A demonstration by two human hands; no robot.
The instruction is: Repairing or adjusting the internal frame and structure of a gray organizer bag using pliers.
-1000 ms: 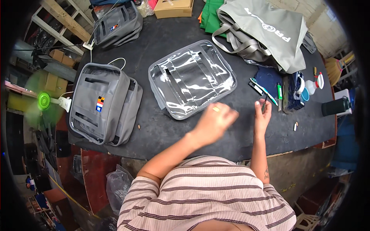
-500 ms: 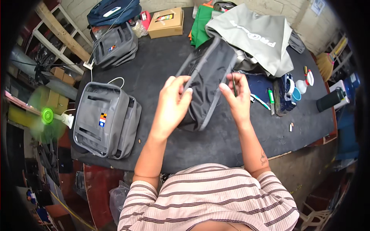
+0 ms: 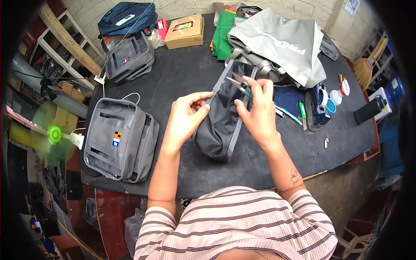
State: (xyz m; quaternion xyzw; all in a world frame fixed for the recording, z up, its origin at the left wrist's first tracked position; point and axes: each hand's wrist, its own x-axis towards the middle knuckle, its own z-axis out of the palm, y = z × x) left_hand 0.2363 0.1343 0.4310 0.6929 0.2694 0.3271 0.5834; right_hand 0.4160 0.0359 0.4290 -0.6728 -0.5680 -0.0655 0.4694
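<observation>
Brickwork (image 3: 186, 7) rises beyond the scuffed black tabletop (image 3: 180, 67) and held bag (image 3: 216, 134).

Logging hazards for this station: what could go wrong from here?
1. The snips in the right hand are close to the dark bag; a slip might nick it or its grey edging.
2. The left hand pinches that edging not far from the snips, so it could get cut.

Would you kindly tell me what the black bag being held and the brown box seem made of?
Black bag: probably thin synthetic fabric, with a slight sheen and soft creases; its grey edging may be woven tape.

Brown box: likely cardboard, mostly matt, with flat panels and crisp edges.
</observation>
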